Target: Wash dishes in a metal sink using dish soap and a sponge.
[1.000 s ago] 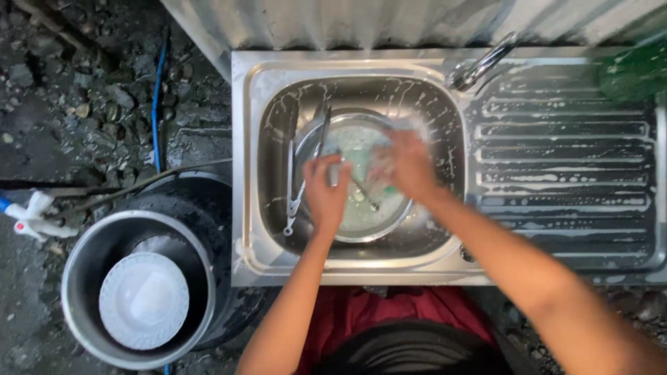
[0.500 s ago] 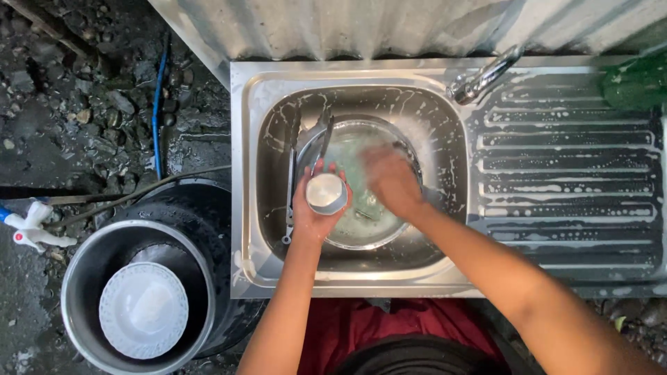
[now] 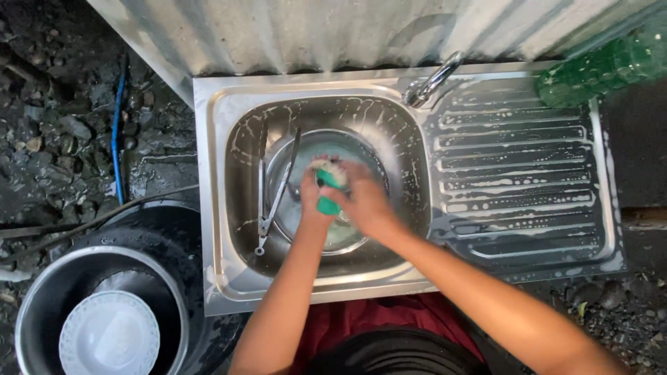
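Partly cut off at lower left, a grey metal basin (image 3: 31, 305) holds a white plate (image 3: 109, 335). Centre frame, over the soapy steel sink (image 3: 212, 208), the left hand (image 3: 314, 198) curls round something hidden; what it grips is not legible. Right hand (image 3: 367, 201) is closed on a green sponge (image 3: 329, 187), pressed against the left. Beneath them sits a round metal bowl (image 3: 278, 163) with foamy water; tongs (image 3: 272, 198) lean on its left rim. Upper right, a green object (image 3: 597, 66) is blurred.

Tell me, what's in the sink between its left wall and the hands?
In the head view, metal tongs lean across the round basin's left rim.
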